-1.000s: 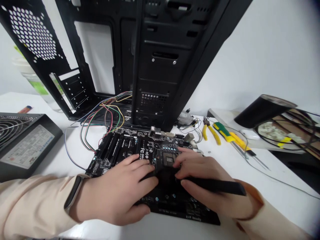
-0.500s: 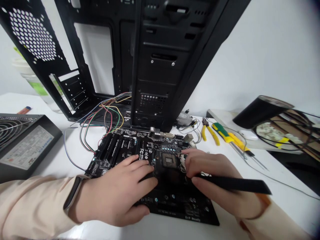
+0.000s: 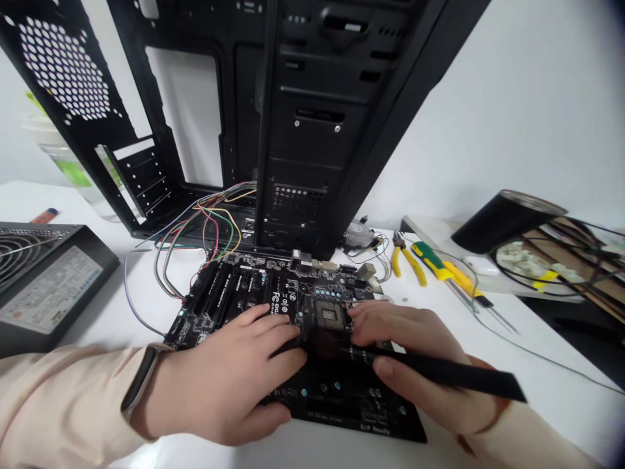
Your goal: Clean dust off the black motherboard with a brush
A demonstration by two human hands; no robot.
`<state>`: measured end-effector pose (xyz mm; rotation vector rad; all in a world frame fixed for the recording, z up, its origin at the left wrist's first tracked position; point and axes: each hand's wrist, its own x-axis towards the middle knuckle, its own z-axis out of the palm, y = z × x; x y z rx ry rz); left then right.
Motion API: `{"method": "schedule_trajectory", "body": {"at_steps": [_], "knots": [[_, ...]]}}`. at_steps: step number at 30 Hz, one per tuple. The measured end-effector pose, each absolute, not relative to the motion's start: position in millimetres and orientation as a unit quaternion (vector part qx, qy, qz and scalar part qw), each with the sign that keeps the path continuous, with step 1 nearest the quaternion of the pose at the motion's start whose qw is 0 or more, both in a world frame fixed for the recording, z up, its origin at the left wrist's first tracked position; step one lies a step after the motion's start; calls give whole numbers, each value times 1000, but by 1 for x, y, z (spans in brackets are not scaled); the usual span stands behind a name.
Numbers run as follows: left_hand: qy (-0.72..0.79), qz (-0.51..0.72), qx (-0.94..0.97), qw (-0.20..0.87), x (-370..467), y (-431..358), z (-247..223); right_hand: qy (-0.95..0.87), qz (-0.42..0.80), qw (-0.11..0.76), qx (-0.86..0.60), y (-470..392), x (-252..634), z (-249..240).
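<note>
Head cam: your L hand point(image 3: 229, 378) lies palm down, reaching in from the L, fingers fwd and loosely apart, thumb out twd the near edge of the circuit board point(image 3: 342, 404). That grip's wide, nothing seen in it, tho the palm side is hidden. Your R hand point(image 3: 413, 329) comes in from lower R, wrist low, fingers bent and pointing L just beside the chip socket point(image 3: 329, 315); thumb & fingers are closed narrow on a black stick point(image 3: 463, 376), its back end slanting out twd your R forearm. Board's flat on the white table point(image 3: 537, 365), under both hands, in front of the PC case point(image 3: 312, 150).

Hard to see: stick's front end gets lost against the dark board, so can't tell if it's touching. L hand covers much of the board's near L part. L sleeve point(image 3: 73, 397) is cut by the L edge, R sleeve point(image 3: 532, 430) by the bottom; case top's out of frame, power box point(image 3: 58, 286) cut off at L
</note>
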<state>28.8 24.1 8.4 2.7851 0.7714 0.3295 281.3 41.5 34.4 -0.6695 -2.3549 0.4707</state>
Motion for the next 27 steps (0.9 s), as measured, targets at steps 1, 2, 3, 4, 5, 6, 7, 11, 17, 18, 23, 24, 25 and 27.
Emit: {"method": "schedule_trajectory", "body": {"at_steps": [1,2,3,4,5,6,7,11,17,18,23,24,25,27], "knots": [[264,113,951,117,29,24,8,-903,183,306,-241,42,279,33],[263,113,951,118,29,24,8,-909,189,292,-229,42,278,32],[263,112,951,120,29,24,8,-913,195,282,-221,43,278,31],[262,111,951,120,28,24,9,-914,199,279,-220,44,279,30],[261,110,951,120,28,24,9,-911,202,281,-224,44,281,29],[261,110,952,119,28,24,9,-907,205,289,-230,45,283,28],[261,111,952,118,28,24,9,-900,209,301,-237,44,286,28],[261,112,952,113,28,23,9,-888,223,316,-250,40,285,27],[258,108,953,119,28,24,9,-914,214,245,-240,42,283,31],[258,109,953,119,28,24,8,-914,212,251,-239,42,285,32],[258,113,953,113,28,24,8,-894,219,300,-248,40,292,31],[257,115,953,111,28,24,8,-898,219,289,-249,40,291,31],[256,118,953,109,28,24,8,-904,217,273,-248,40,291,31],[255,120,954,105,28,24,8,-916,209,239,-244,41,290,33]]}}
